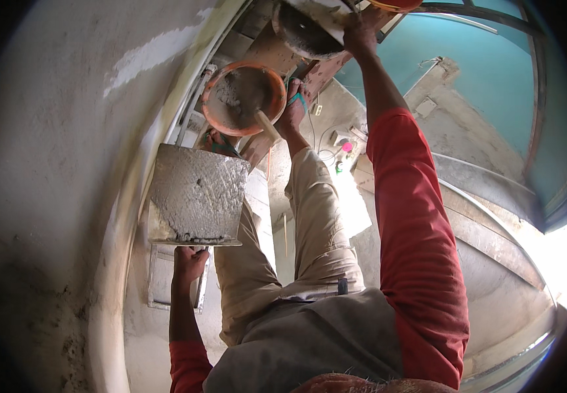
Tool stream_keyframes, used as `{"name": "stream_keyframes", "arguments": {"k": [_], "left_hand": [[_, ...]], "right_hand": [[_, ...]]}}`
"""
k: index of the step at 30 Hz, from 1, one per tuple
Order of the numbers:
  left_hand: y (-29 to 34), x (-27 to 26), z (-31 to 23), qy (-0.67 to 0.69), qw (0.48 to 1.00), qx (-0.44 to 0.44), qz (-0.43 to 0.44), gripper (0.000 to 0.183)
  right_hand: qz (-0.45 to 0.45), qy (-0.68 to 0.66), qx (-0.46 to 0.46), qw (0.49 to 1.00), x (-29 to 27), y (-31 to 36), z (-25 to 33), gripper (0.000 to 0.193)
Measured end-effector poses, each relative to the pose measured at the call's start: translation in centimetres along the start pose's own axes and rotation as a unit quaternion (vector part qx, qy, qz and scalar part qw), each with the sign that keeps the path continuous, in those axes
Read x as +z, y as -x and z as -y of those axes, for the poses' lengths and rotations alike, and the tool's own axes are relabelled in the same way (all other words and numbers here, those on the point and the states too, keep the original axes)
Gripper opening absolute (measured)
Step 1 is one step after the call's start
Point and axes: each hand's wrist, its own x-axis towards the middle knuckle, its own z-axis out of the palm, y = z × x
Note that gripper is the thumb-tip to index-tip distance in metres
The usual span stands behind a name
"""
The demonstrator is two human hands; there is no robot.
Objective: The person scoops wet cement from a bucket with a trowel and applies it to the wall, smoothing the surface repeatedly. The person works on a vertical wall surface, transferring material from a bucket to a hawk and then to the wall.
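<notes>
My left hand (190,263) is closed round the handle under a square plasterer's hawk (198,190). The hawk's flat face is smeared with wet grey mortar, thickest along its near edge. At the far top, my right hand (361,38) is closed on a flat, pale trowel (326,14); its grip is hidden by the fingers. The trowel lies over a round black basin (293,31) with grey residue inside. Beyond the hawk stands an orange bucket (209,108) with grey mortar in it. A pale wooden handle (268,126) leans out over the bucket's near right rim.
My sandalled feet (295,105) stand on a reddish-brown plank (328,69). A plastered wall (47,164) rises close on the left. Lower down are a cable, a pink object (347,147) and curved pale boards (493,242). Part of another orange container (395,4) shows at the top.
</notes>
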Motion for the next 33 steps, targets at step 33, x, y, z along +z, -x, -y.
{"name": "stream_keyframes", "arguments": {"k": [33], "left_hand": [[-10.1,3.2,4.2,0.146,0.989,0.029,-0.01,0.035]], "right_hand": [[0.327,-0.106,-0.023,0.939,9.4,26.1,12.0,0.045]]}}
